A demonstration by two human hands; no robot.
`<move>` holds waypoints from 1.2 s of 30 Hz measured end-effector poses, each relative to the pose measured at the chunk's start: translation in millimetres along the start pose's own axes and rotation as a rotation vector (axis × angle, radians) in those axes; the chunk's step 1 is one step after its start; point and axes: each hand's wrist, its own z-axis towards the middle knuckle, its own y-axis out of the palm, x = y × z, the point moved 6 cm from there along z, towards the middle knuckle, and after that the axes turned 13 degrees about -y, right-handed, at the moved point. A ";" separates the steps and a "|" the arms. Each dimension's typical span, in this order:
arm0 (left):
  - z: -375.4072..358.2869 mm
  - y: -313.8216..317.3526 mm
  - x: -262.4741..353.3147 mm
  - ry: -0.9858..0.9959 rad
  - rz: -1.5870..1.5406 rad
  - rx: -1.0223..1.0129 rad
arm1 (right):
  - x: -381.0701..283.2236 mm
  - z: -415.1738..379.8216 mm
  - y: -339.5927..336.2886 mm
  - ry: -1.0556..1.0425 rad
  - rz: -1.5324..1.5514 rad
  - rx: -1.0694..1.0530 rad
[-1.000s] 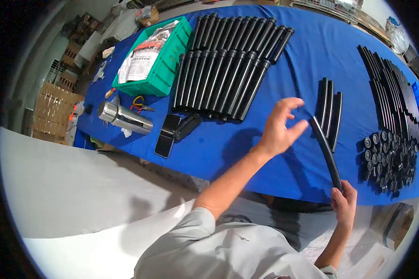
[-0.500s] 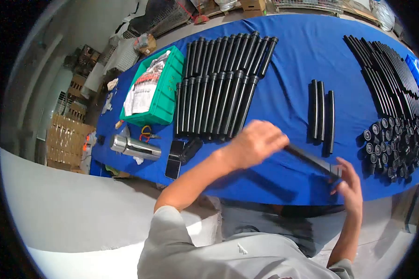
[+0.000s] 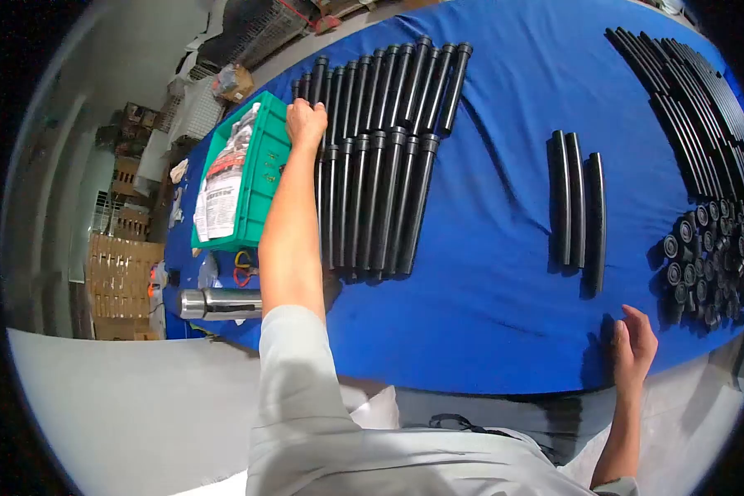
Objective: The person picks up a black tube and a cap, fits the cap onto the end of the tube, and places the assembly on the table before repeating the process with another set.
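Note:
My left hand is closed at the left end of the rows of capped black tubes, beside the green crate. Its fingers wrap round a black tube, mostly hidden by the hand and forearm. My right hand rests near the front edge of the blue cloth, thumb and fingers apart, holding nothing. Above it lie three loose black tubes side by side. A second row of capped tubes lies nearer me, partly beside my left forearm.
The green crate holds printed paper or cloth. A steel flask and red-and-yellow-handled scissors lie below it. Black caps are heaped at the right, under many thin black tubes.
My left hand has moved up and left to the tube rows, taking the black tube from between my hands. My right hand has let go of it and moved slightly down.

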 end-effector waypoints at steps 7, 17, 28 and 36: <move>6.1 25.1 4.7 0.011 0.037 0.066 | 8.0 -3.8 -1.4 0.095 -0.013 0.071; -3.4 27.9 9.2 -0.021 0.049 0.061 | 18.0 -8.7 -5.2 0.086 -0.044 0.076; 4.9 18.3 3.8 -0.091 0.096 0.051 | 3.5 -2.9 -3.8 0.047 -0.051 0.067; -144.1 -109.2 113.2 0.399 -0.846 -0.149 | -12.5 4.2 -3.1 -0.043 -0.036 0.034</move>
